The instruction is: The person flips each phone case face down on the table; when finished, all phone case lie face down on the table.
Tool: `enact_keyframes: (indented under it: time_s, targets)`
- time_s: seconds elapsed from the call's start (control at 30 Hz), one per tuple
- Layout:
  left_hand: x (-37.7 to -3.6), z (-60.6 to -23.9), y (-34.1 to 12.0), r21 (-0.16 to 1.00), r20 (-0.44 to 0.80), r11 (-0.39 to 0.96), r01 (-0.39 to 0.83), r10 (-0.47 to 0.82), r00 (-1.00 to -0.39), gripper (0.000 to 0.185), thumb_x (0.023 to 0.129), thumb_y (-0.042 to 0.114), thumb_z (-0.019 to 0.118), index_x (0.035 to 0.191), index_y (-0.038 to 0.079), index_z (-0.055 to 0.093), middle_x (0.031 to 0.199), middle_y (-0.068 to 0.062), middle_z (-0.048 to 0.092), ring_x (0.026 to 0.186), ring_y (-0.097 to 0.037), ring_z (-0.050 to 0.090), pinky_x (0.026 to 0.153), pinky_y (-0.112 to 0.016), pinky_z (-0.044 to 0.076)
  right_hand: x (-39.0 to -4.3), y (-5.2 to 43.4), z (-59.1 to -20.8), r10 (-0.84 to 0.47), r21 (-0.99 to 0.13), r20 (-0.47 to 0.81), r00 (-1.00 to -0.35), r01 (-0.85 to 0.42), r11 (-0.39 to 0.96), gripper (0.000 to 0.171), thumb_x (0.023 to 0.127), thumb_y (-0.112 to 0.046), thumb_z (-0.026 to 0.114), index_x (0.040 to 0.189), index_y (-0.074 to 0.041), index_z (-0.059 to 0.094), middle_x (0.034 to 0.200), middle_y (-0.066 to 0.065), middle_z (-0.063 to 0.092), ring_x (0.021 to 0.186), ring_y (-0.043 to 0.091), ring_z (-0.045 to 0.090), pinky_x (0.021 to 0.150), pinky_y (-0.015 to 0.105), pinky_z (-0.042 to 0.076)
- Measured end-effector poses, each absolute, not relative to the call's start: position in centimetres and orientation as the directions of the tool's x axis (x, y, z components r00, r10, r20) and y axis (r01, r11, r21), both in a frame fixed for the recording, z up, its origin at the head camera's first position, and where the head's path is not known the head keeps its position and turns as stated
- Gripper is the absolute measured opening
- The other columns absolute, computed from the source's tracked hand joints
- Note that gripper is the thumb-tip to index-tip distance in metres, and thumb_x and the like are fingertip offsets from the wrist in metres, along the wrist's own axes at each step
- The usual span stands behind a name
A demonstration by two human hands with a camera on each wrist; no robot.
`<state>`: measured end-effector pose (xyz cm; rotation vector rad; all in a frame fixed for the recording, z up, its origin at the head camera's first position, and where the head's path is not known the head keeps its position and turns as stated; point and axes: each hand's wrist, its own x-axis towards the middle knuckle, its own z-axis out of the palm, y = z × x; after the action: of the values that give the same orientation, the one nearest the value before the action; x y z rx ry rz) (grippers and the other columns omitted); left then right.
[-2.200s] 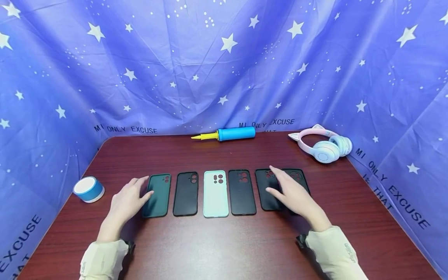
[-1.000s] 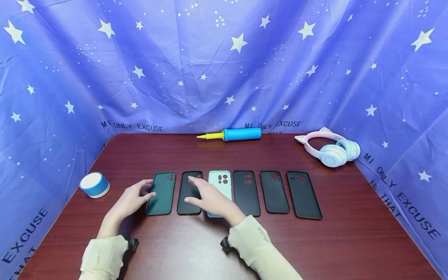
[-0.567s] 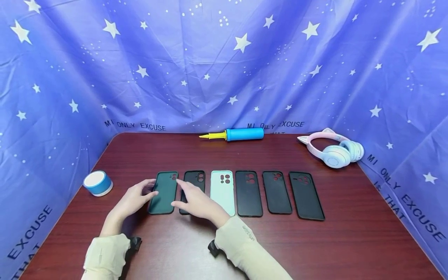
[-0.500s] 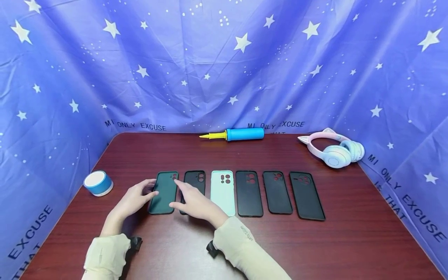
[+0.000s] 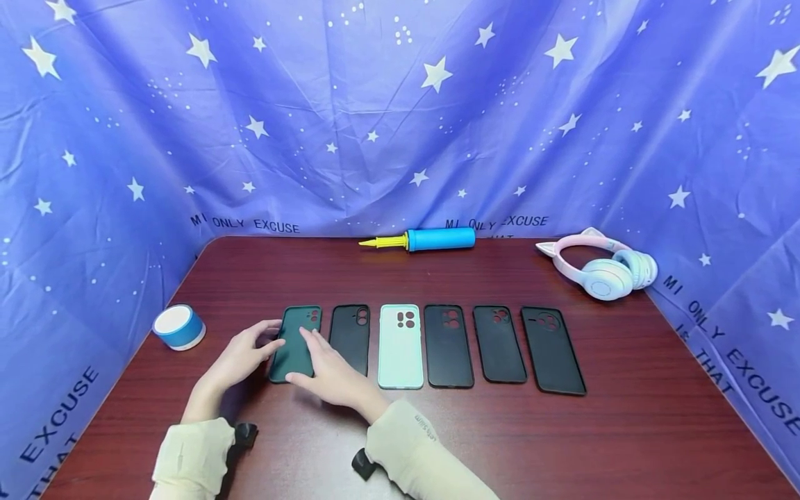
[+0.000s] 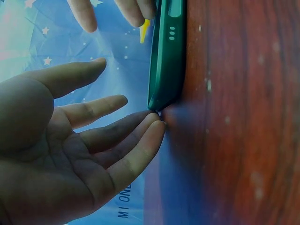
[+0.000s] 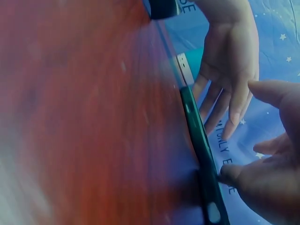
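Note:
Phone cases lie in a row on the table. At the left end is a dark green phone case (image 5: 289, 354). My left hand (image 5: 237, 357) is beside its left edge, fingertips at the case's edge and thumb held apart above it, as the left wrist view shows. My right hand (image 5: 337, 375) reaches over the green case and a black phone case (image 5: 351, 333), fingers extended and thumb spread, holding nothing. It partly covers both cases. Further right lie a mint phone case (image 5: 401, 354) and black phone cases (image 5: 450, 354), (image 5: 500, 351), (image 5: 556, 357).
A blue-and-white cylinder (image 5: 179, 328) stands at the table's left. Along the back edge lies a blue hand pump (image 5: 440, 239) with a yellow nozzle. White-and-pink cat-ear headphones (image 5: 606, 278) sit at the back right. Star-printed blue cloth (image 5: 400, 139) surrounds the table (image 5: 312, 274).
My right hand has swept left from the rightmost black cases across the row to the green case. My left hand stays beside the green case. The whole head view has shifted slightly.

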<state>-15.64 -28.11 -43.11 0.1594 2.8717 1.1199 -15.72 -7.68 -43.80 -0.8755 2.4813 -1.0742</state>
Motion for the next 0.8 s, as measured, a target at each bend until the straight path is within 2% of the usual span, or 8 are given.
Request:
enact_keyframes:
  time_s: [0.3, 0.8]
  targets:
    - [-15.89, -43.48, -28.25, 0.720, -0.032, 0.692, 0.057, 0.115, -0.993, 0.047, 0.097, 0.018, 0.058, 0.137, -0.005, 0.047, 0.127, -0.030, 0.057, 0.101, -0.032, 0.065, 0.076, -0.035, 0.060, -15.41, -8.01, -44.09, -0.605, -0.761, -0.042, -0.795, -0.367, 0.535, 0.077, 0.095, -0.040, 0.058, 0.155, -0.011, 0.018, 0.160, 0.017, 0.023, 0.147, 0.028, 0.028, 0.116, 0.045, 0.035]
    - [-15.97, -43.87, -28.24, 0.794, -0.076, 0.608, 0.017, 0.127, -0.989, 0.049, 0.099, 0.015, 0.054, 0.141, -0.007, 0.039, 0.131, -0.033, 0.051, 0.110, -0.039, 0.060, 0.082, -0.037, 0.059, -15.40, -8.05, -44.62, -0.595, -0.778, -0.041, -0.803, -0.348, 0.523, 0.075, 0.095, -0.040, 0.058, 0.155, -0.013, 0.021, 0.160, 0.016, 0.022, 0.146, 0.029, 0.031, 0.116, 0.045, 0.035]
